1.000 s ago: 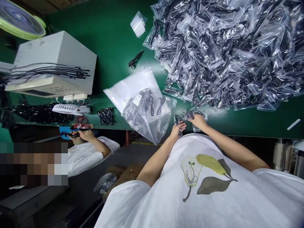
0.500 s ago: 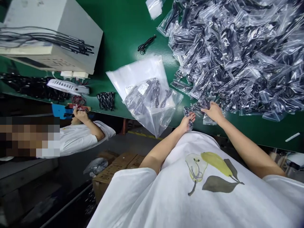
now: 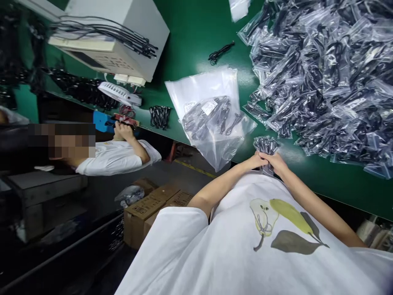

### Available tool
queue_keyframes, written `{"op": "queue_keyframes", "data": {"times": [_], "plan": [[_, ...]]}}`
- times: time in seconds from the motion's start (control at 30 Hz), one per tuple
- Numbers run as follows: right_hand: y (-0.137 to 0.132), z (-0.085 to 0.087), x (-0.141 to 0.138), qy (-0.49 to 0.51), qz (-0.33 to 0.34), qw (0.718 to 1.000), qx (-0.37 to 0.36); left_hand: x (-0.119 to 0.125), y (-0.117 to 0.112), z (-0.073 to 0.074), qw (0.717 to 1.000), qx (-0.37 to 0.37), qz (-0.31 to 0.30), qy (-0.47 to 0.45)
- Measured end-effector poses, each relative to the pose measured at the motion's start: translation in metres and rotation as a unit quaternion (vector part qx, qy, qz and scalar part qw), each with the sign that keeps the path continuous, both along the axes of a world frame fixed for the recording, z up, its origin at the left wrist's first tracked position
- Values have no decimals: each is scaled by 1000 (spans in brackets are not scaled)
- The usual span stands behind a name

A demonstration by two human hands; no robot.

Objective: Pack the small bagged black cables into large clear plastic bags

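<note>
At the bench's front edge, my left hand (image 3: 257,160) and my right hand (image 3: 275,161) meet, closed around a bunch of bagged black cables (image 3: 265,144). The clear bags stick out above and below my fingers. Just left of my hands lies a large clear plastic bag (image 3: 221,150) with several bagged cables and white labels inside. To the right spreads a big pile of bagged cables (image 3: 322,78). How the fingers share the grip is partly hidden.
A loose coiled cable (image 3: 220,52) lies on the green bench (image 3: 196,24). Farther left are a cable bundle (image 3: 160,116), a white fan (image 3: 119,93) and a large instrument box (image 3: 123,53). A co-worker (image 3: 119,157) sits there. Cardboard boxes (image 3: 147,213) stand below.
My hands were apart, each on bagged cables; now they have come together around one bunch. The right hand has left the pile's edge. The view has shifted left.
</note>
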State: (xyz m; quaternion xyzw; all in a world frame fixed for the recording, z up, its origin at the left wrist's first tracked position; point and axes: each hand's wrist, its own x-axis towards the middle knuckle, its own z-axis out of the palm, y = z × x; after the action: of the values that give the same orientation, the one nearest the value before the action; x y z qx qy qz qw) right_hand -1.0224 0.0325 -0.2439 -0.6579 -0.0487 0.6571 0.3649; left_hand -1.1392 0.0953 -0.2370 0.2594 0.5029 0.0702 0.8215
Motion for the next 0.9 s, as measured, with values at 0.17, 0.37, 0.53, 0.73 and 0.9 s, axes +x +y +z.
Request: {"op": "queue_keyframes", "data": {"times": [0.17, 0.37, 0.53, 0.73, 0.9], "plan": [[15, 22, -33, 30, 40, 999, 8, -61, 26, 60, 947, 265, -179, -13], [39, 38, -60, -187, 50, 979, 57, -162, 20, 108, 808, 474, -167, 309], [64, 73, -85, -262, 237, 906, 233, -210, 41, 115, 792, 447, -95, 406], [127, 105, -148, -209, 500, 795, 272, -226, 60, 153, 779, 525, 75, 333], [181, 119, -170, -67, 485, 853, 182, -239, 84, 169, 744, 577, 57, 330]]}}
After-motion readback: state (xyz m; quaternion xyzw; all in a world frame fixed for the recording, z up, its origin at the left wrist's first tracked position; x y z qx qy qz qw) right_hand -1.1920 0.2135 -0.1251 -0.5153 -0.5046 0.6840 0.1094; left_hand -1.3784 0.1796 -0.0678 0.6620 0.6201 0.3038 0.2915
